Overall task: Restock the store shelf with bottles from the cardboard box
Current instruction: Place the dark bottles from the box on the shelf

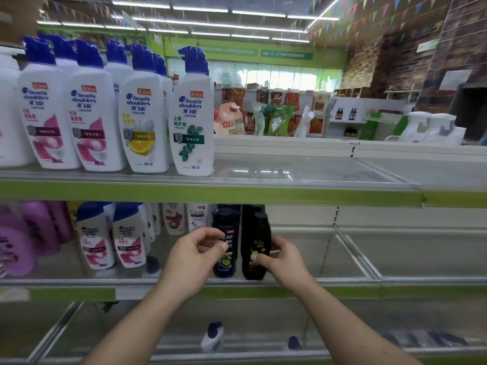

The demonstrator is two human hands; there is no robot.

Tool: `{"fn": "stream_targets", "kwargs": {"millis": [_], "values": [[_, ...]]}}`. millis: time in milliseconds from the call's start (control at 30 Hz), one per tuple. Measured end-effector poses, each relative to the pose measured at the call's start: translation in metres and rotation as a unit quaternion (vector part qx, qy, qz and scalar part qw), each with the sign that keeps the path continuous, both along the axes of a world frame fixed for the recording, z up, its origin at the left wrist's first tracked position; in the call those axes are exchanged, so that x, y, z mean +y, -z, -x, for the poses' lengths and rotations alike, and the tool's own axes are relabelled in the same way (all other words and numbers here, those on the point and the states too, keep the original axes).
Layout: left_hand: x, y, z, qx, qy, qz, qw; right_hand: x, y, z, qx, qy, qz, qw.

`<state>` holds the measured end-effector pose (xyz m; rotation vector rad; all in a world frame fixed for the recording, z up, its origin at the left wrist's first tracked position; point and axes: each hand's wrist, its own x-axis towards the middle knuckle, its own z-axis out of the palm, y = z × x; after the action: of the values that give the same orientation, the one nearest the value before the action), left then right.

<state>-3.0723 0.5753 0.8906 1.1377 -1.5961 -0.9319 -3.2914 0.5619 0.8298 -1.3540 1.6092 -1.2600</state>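
Two dark bottles stand side by side on the middle shelf (342, 281). My left hand (195, 255) curls its fingers and thumb round the dark blue Clear bottle (226, 222). Beside it, my right hand (280, 258) grips the black bottle (257, 233), thumb on its front label. Both bottles are upright with their bases on the shelf. The cardboard box is not in view.
White Head & Shoulders pump bottles (192, 114) fill the left of the top shelf. Smaller white bottles (96, 238) and purple ones (15, 248) stand left of my hands. Bare shelf runs to the right. A white bottle (213, 337) lies on the bottom shelf.
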Motion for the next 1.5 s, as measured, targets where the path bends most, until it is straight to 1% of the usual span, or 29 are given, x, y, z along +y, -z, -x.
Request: {"fn": "stream_targets", "kwargs": {"millis": [467,700,733,767,833,867,900,967,1100,1167,1233,1300,1367,1500], "values": [[-0.002,0.004,-0.003,0.001,-0.013,0.001,1.000,0.001,-0.001,-0.005,0.002,0.001,0.000,1.000],[-0.005,0.013,-0.012,-0.003,-0.027,-0.003,1.000,-0.002,0.004,0.003,0.006,0.033,-0.024,0.999],[-0.006,0.014,-0.013,-0.005,-0.031,-0.003,1.000,-0.003,0.005,0.005,-0.003,0.031,-0.029,0.999],[-0.007,0.015,-0.014,-0.004,-0.035,-0.005,0.999,-0.005,0.004,0.006,-0.039,0.029,-0.033,0.998],[-0.010,0.017,-0.016,0.001,-0.044,-0.010,0.999,-0.009,-0.002,0.007,-0.156,0.031,-0.034,0.987],[-0.011,0.018,-0.017,0.003,-0.047,-0.012,0.999,-0.013,-0.005,0.008,-0.200,0.034,-0.030,0.979],[-0.013,0.019,-0.017,0.005,-0.050,-0.013,0.999,-0.019,-0.008,0.009,-0.231,0.038,-0.026,0.972],[-0.017,0.020,-0.018,0.010,-0.056,-0.015,0.998,-0.035,-0.013,0.013,-0.265,0.049,-0.037,0.962],[-0.020,0.024,-0.019,0.007,-0.068,-0.017,0.997,-0.066,-0.031,0.011,-0.293,0.041,-0.057,0.954],[-0.020,0.027,-0.021,0.007,-0.067,-0.026,0.997,-0.085,-0.029,0.017,-0.298,0.051,-0.039,0.953],[-0.020,0.030,-0.024,0.014,-0.068,-0.031,0.997,-0.103,-0.023,0.022,-0.283,0.057,-0.023,0.957],[-0.021,0.033,-0.029,0.026,-0.074,-0.032,0.996,-0.108,-0.023,0.015,-0.321,0.025,-0.036,0.946],[-0.020,0.035,-0.034,0.033,-0.083,-0.032,0.995,-0.106,-0.023,0.007,-0.321,-0.010,-0.033,0.947],[-0.021,0.039,-0.046,0.052,-0.106,-0.030,0.993,-0.116,-0.010,0.007,-0.371,-0.037,-0.013,0.928]]}}
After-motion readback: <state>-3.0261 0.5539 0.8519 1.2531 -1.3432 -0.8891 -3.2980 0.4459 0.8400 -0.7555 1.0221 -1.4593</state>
